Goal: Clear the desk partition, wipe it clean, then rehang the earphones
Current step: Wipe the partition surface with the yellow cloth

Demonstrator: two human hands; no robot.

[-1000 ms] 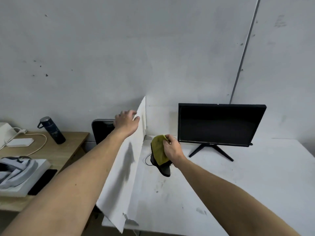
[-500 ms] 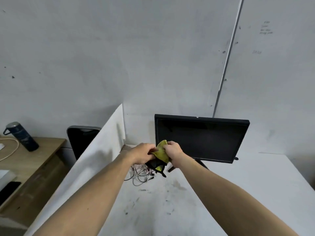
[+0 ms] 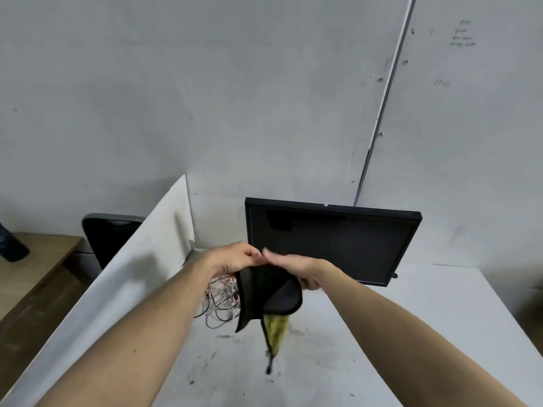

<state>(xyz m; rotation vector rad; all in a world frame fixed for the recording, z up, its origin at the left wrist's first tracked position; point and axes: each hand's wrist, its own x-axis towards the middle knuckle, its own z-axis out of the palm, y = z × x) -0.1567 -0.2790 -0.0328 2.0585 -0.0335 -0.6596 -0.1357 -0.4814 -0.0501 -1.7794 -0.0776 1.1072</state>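
Above the white desk [image 3: 411, 333], both hands meet in front of the monitor. My left hand [image 3: 235, 259] pinches the top edge of a floppy black pouch [image 3: 264, 298]. My right hand [image 3: 299, 270] grips the pouch's other side, its fingers hidden beneath. A yellow cloth [image 3: 276, 330] hangs out from under the pouch, and a thin dark cord dangles below it. The earphones [image 3: 220, 301] lie as a tangle of pale and dark wires on the desk, close to the white desk partition [image 3: 132, 274] on the left. Nothing hangs on the partition.
A black monitor [image 3: 332, 242] stands at the back of the desk, right behind my hands. Beyond the partition are a black chair back [image 3: 108, 236], a wooden table [image 3: 38, 259] and a dark bottle [image 3: 11, 245]. Dark smudges mark the desk surface.
My left hand left the partition's top edge and joined the right hand on the pouch. The pouch now hangs unfolded, covering the yellow cloth that was on top. The view shifted right.
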